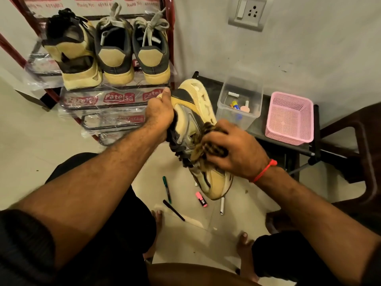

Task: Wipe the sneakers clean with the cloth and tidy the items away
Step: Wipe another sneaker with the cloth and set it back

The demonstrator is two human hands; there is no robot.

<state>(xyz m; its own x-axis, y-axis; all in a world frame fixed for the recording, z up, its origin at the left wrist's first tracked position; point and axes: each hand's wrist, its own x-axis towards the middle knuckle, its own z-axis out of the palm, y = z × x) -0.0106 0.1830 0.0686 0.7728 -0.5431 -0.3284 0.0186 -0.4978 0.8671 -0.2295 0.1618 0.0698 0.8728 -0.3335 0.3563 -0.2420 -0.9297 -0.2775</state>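
The left hand (159, 112) is clamped around the heel end of a tan and grey suede-and-mesh sneaker with a chunky cream foam sole (195, 129), thumb up over the heel and the other fingers hidden behind it. The shoe is held in the air above the pale tiled floor (24, 153), sole turned towards the wall and toe pointing down towards the person. The right hand (233, 151) is closed on a bunched dark brown patterned cloth (208, 141), pressing it against the shoe's side panel near the laces.

The sneaker looks light and fairly stiff through the sole but soft in the upper, so the heel counter, where the left hand already sits, seems the firmest place to hold it; the mesh would likely dent under hard rubbing. The cloth is limp and will take whatever shape the fingers give it.

Three more tan and grey sneakers (115, 50) stand heels-out along the front edge of the top shelf of a red metal shoe rack wrapped in printed plastic (115, 98). On the floor beneath the held shoe lie a green marker pen (167, 189), a black pen (173, 210), a pink highlighter (201, 199) and a white pen (222, 206). On a low black stand (274, 139) by the wall sit a clear plastic tub holding small stationery (240, 104) and, just beside it, a pink perforated plastic basket (289, 118).
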